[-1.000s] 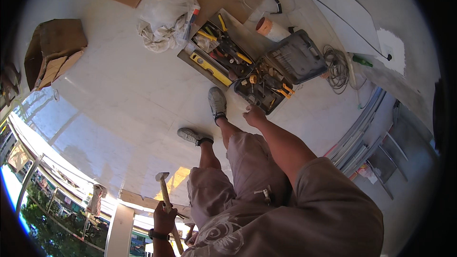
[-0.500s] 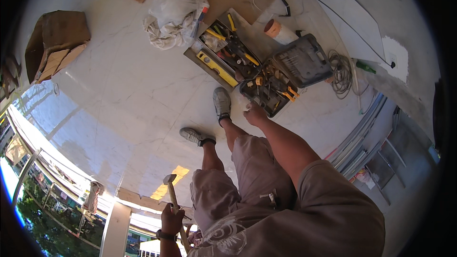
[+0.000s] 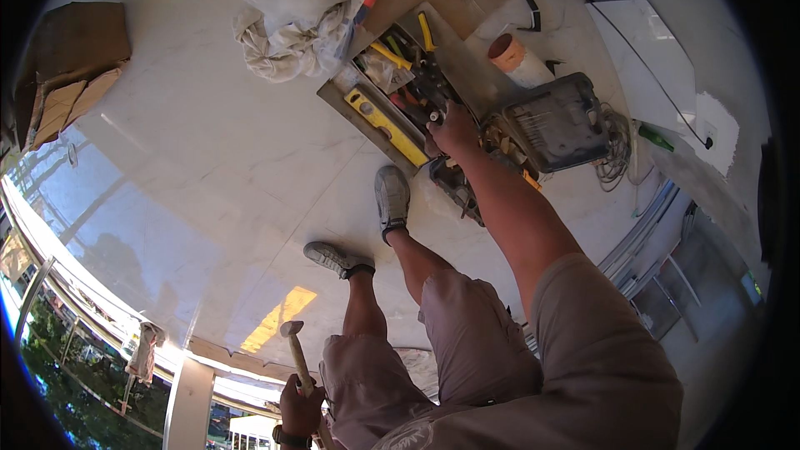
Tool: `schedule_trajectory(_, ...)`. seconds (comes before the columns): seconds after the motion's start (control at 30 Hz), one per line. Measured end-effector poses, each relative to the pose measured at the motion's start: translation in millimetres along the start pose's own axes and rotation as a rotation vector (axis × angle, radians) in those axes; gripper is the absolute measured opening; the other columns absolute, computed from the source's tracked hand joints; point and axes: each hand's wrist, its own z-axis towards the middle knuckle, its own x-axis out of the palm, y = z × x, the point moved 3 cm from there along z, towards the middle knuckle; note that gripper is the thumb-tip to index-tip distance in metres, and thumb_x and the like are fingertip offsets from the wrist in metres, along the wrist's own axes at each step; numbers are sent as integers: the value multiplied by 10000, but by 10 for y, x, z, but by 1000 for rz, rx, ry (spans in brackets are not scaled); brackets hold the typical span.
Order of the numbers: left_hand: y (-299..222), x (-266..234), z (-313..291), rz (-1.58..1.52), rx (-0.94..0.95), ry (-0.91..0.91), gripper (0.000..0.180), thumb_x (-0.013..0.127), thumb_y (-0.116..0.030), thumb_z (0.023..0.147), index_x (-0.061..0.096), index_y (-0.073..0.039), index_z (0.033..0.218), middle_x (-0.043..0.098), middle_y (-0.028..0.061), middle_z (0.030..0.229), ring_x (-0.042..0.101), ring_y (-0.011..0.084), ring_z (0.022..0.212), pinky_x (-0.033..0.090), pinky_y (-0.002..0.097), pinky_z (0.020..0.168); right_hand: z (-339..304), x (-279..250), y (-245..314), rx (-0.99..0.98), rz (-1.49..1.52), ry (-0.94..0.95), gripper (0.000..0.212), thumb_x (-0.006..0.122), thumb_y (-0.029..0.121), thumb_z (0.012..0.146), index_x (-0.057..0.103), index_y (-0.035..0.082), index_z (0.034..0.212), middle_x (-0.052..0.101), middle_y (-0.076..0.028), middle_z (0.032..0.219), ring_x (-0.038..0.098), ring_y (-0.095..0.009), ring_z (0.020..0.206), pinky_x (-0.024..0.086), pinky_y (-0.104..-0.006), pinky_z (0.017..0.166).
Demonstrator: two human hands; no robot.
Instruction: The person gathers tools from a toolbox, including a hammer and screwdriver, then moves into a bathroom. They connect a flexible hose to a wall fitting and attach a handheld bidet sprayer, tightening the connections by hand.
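Observation:
My left hand (image 3: 302, 405) is closed round the handle of a hammer (image 3: 298, 358), its head up, low in the view beside my leg. My right hand (image 3: 457, 135) reaches over the near right side of an open metal toolbox (image 3: 335, 100). Its fingers are curled, and a small dark piece with a pale tip shows at them; its kind I cannot make out. Inside the toolbox lie a yellow spirit level (image 3: 387, 127), yellow-handled tools (image 3: 427, 31) and other hand tools. An open dark plastic case (image 3: 560, 122) adjoins it, partly hidden by my forearm.
A white plastic bag (image 3: 304, 21) lies left of the toolbox. Beyond the case are an orange-and-white tube (image 3: 518, 60), a coiled cable (image 3: 615, 150) and a white panel (image 3: 646, 58). A cardboard box (image 3: 79, 58) stands far left. My shoes (image 3: 392, 198) are just before the toolbox.
My right hand has moved from the near edge of the plastic case up and forward over the toolbox. My left hand still holds the hammer, slightly lower and further left in view.

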Motion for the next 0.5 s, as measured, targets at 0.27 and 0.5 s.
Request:
schedule_trajectory(0.27,-260,322,541,-112,-64,67,218,756,-89,790,593,-41,927,614,51,755,595,151,654,494,329,594,921,323,-84,32,81,-34,817,780,191,824,348,-2,1490,554,-269,1372,551,-407,1275,439,-466,1065)
schedule_trajectory(0.5,-357,371,702,-38,29,96,233,725,-203,850,625,-41,983,654,121,813,614,232,742,506,392,667,522,489,-109,-161,-101,-218,555,726,133,844,469,59,1330,643,-207,1184,618,-392,1144,479,-496,964)
